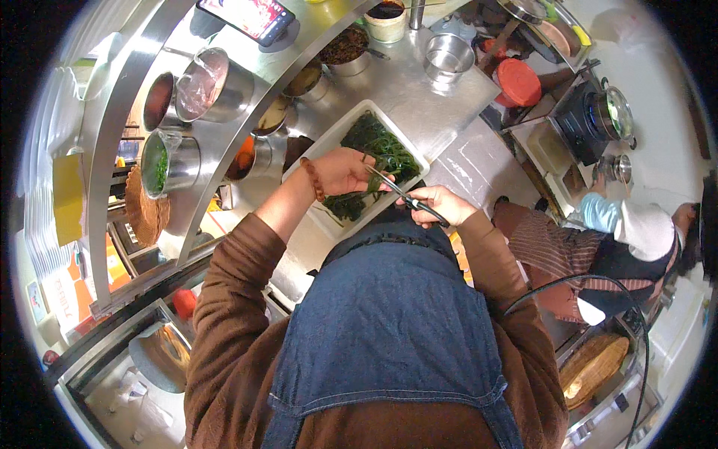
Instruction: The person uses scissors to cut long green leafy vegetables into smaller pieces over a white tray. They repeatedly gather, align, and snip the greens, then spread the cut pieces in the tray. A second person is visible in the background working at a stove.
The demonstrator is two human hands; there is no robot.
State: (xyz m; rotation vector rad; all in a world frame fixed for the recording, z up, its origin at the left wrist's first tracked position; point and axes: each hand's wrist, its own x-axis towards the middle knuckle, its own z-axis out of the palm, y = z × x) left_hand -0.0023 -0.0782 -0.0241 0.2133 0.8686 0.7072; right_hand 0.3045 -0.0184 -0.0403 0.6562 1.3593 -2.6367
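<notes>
A white rectangular plastic tub (337,140) stands at the counter's edge before me, holding dark green leafy strands (387,147) that look like seaweed. My left hand (349,172), with a beaded bracelet at the wrist, is over the tub and pinches some of the strands. Scissors with black handles (422,209) are in my right hand (443,205) at the tub's near right side. Their blades point up and left, to the strands at my left fingers. Whether the blades are apart is hard to tell.
Steel pots (238,84) stand on a raised shelf at left, under a phone (252,17). More filled pots line the counter behind the tub, near an empty steel bowl (449,56). At right, a co-worker (611,241) stands near a stove with a pot (617,112).
</notes>
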